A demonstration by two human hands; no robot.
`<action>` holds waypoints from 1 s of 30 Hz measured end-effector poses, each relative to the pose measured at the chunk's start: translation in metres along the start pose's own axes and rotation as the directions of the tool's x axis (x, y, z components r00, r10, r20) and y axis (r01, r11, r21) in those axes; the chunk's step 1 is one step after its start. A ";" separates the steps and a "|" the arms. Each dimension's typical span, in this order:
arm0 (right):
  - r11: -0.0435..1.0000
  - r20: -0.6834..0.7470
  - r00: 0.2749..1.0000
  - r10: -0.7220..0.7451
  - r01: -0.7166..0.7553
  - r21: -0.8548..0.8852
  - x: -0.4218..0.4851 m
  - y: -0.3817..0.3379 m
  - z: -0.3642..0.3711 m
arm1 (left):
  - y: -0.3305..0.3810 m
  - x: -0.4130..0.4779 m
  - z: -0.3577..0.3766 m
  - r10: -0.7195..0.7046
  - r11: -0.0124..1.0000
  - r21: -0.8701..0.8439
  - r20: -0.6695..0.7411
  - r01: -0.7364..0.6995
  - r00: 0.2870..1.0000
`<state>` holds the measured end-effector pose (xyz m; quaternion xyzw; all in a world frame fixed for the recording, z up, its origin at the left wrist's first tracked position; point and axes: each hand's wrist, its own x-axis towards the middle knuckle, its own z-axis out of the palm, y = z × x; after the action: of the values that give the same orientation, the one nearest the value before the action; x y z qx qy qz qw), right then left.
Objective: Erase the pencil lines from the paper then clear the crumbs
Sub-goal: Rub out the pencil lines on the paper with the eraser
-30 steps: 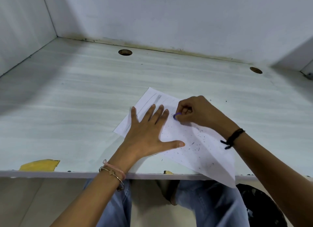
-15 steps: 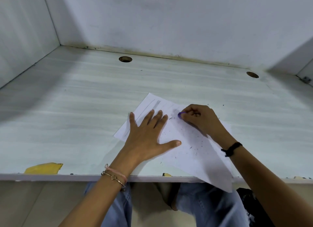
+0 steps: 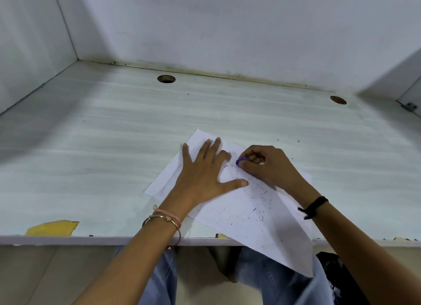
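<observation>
The paper lies skewed on the desk, its near corner hanging past the front edge over my view of the person's jeans. Dark crumbs are scattered over the sheet's middle and near half, and a few more lie on the desk beyond the right hand. Faint pencil lines run along the paper's left edge.

The left hand lies flat on the sheet with fingers straight and spread and the thumb out to the right, pinning it. The right hand is curled tight, pinching a small purple eraser whose tip pokes out against the paper just right of the left fingers.

Compared with half a second ago, the left fingers reach a little further toward the far corner. The eraser sits at nearly the same spot on the upper middle of the sheet, and the crumbs look much as they did.

Around it I see two round holes near the back of the desk, pale walls on three sides, and a yellow patch at the front edge on the left. Bracelets circle the left wrist and a black band the right. The left hand covers part of the lined area, so I cannot tell how much is erased beneath it.
</observation>
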<state>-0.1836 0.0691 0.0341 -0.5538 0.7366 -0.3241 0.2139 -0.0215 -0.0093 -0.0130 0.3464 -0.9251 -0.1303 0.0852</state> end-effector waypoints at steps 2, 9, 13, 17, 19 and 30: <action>0.996 0.054 0.998 -0.038 0.042 -0.078 0.001 -0.004 0.007 | 0.001 0.000 -0.001 -0.023 0.999 0.026 0.044 0.021 0.999; 0.973 0.015 0.999 -0.048 0.050 -0.227 0.013 -0.012 -0.002 | 0.000 0.003 0.002 -0.032 0.997 0.066 0.068 0.027 0.997; 0.965 0.115 0.992 -0.057 0.084 -0.248 0.011 -0.015 -0.003 | -0.001 0.004 0.005 -0.026 0.997 0.070 0.055 0.022 0.998; 0.954 0.086 0.995 -0.053 0.076 -0.289 0.020 -0.016 -0.009 | -0.001 0.004 0.004 -0.027 0.997 0.071 0.056 0.023 0.998; 0.958 0.202 0.977 -0.068 0.121 -0.260 0.013 -0.019 -0.005 | -0.001 0.004 0.004 -0.023 0.996 0.087 0.056 0.019 0.998; 0.958 0.207 0.978 -0.037 0.094 -0.272 0.026 -0.014 -0.012 | -0.002 0.004 0.003 -0.027 0.998 0.065 0.060 0.023 0.998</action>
<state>-0.1897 0.0443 0.0537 -0.6324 0.7310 -0.1660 0.1953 -0.0243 -0.0130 -0.0157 0.3565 -0.9265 -0.1119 0.0443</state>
